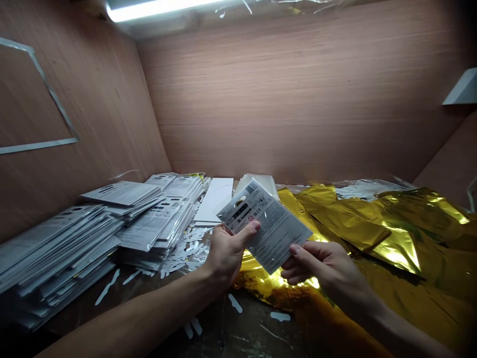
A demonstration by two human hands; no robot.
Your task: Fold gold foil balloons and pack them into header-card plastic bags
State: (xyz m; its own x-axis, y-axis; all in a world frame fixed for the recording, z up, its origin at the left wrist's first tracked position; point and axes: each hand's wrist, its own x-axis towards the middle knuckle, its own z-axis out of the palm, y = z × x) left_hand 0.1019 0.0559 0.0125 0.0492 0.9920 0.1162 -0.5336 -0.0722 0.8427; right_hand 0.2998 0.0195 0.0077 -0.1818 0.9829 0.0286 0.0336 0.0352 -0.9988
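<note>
A flat printed package [274, 223] in clear film is held tilted in front of me, its text side with a barcode and symbols towards me. My left hand [227, 251] is closed on its left edge, the thumb pressed on the printed face. At the lower right corner my right hand [316, 261] pinches it between thumb and fingers. Beneath the right hand lies shiny gold foil [283, 293]. What is on the package's far side is hidden.
Stacks of similar packages [67, 233] stand at the left, with more packages [160, 219] beside them. White cards [214, 199] lie at the back. Small white paper strips [186, 251] are scattered on the dark table. Gold foil sheets [354, 223] cover the right. Wooden walls [290, 99] enclose the space.
</note>
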